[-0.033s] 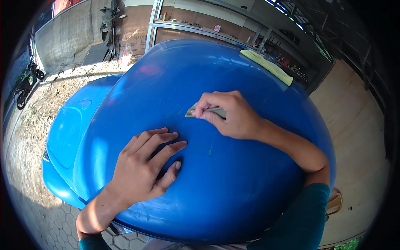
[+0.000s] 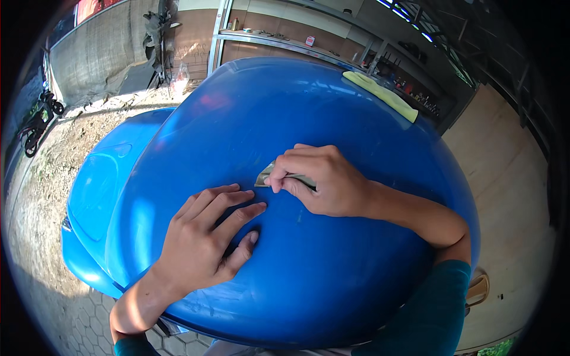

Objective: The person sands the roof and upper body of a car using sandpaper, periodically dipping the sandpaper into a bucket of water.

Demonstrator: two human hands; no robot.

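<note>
A large glossy blue curved panel [image 2: 285, 107] fills the middle of the view. My left hand [image 2: 205, 237] lies flat on it, fingers spread and pointing up right. Just beyond, my right hand [image 2: 320, 178] presses a small folded piece of greyish sandpaper [image 2: 265, 177] against the blue surface, fingers closed over it. The two hands are close together but do not touch.
A yellow-green cloth [image 2: 380, 94] lies on the far right edge of the panel. A second blue panel [image 2: 101, 184] sits lower left. Gravel ground and a motorbike [image 2: 35, 127] are at left, metal shelving [image 2: 279, 41] behind, a wooden board [image 2: 504, 190] at right.
</note>
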